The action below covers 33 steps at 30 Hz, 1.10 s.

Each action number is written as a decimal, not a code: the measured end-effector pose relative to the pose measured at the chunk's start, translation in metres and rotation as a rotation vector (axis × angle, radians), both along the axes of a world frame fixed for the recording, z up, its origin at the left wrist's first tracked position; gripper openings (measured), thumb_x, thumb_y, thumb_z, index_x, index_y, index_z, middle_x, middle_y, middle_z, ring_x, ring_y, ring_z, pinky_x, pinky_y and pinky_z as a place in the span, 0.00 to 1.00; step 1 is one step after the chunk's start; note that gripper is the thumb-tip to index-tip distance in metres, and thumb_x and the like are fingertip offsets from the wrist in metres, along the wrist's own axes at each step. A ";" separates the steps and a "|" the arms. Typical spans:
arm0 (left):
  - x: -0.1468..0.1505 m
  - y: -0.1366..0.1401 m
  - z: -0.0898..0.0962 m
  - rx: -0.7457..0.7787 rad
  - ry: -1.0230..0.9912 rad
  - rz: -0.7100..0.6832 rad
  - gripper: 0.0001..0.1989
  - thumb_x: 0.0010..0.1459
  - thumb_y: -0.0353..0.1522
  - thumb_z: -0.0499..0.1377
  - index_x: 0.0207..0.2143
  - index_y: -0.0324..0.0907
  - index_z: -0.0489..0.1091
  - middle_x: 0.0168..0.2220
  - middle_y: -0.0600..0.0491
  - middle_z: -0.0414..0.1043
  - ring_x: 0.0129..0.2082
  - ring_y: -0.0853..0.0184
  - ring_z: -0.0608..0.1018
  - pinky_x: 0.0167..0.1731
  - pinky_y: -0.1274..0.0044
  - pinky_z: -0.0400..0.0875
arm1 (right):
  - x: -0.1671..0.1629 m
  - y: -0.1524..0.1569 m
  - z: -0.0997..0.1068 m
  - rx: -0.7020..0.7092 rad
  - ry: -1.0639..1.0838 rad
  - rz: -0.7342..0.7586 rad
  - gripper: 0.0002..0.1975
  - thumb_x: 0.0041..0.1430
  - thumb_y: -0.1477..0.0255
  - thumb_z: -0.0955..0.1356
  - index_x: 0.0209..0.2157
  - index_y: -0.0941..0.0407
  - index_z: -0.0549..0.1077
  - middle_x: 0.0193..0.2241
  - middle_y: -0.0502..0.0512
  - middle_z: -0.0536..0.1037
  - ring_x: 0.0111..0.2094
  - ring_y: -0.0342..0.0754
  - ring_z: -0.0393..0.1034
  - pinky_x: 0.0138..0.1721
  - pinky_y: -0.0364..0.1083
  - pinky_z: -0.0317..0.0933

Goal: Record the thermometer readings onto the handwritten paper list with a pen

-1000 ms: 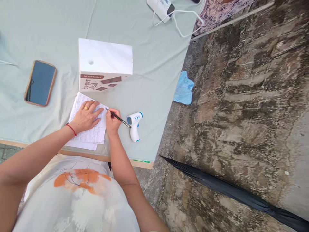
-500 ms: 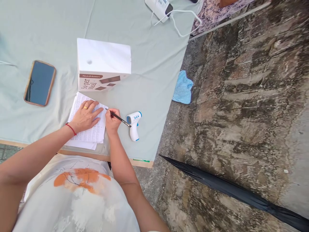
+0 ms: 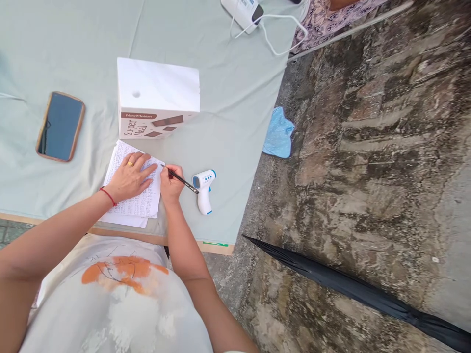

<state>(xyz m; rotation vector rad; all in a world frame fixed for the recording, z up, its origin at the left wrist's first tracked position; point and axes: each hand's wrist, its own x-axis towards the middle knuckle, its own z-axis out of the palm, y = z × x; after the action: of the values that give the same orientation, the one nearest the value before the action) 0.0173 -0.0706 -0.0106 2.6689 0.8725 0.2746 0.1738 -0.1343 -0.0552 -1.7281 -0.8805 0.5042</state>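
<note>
My left hand lies flat with its fingers spread across several sheets of paper covered in rows of small writing. A ring and a red wrist string show on it. At the right edge of the sheets, my right hand grips a dark pencil, its tip at the paper's upper right edge and its rear end slanting down to the right. Close to that rear end lies a white and blue infrared thermometer. A white and brown box marked "Super Meal" stands just beyond the papers.
A phone in a brown case lies to the left on the pale green tablecloth. A white device with a cable sits at the far edge. Beyond the table's right side are a light blue cloth and a folded black umbrella.
The pencil's rear end has tilted very slightly to the left in my right hand. My left hand and the papers stay where they were.
</note>
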 end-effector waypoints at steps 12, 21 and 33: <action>0.001 0.000 -0.001 -0.023 -0.028 0.012 0.20 0.69 0.36 0.55 0.61 0.44 0.71 0.63 0.37 0.66 0.62 0.43 0.68 0.60 0.49 0.64 | -0.001 0.000 0.000 0.011 0.007 -0.031 0.09 0.64 0.63 0.65 0.32 0.53 0.68 0.27 0.46 0.70 0.27 0.41 0.64 0.31 0.43 0.63; 0.000 0.001 0.000 -0.057 -0.046 0.016 0.21 0.67 0.35 0.57 0.61 0.44 0.71 0.64 0.37 0.66 0.63 0.43 0.68 0.62 0.48 0.63 | 0.000 0.001 -0.004 0.059 0.014 -0.077 0.09 0.63 0.63 0.66 0.32 0.53 0.68 0.27 0.47 0.69 0.29 0.42 0.64 0.33 0.44 0.64; -0.011 0.015 -0.008 -0.116 -0.224 0.095 0.11 0.65 0.29 0.53 0.47 0.39 0.70 0.52 0.38 0.74 0.54 0.51 0.74 0.56 0.53 0.72 | 0.031 -0.035 -0.005 0.006 -0.373 0.071 0.18 0.72 0.67 0.58 0.54 0.52 0.75 0.47 0.60 0.75 0.51 0.51 0.72 0.55 0.53 0.69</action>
<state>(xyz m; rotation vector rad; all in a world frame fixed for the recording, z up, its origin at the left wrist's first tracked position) 0.0064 -0.0560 -0.0191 2.4361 0.9141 0.5179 0.2047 -0.1691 -0.0599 -1.8208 -1.2082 0.2260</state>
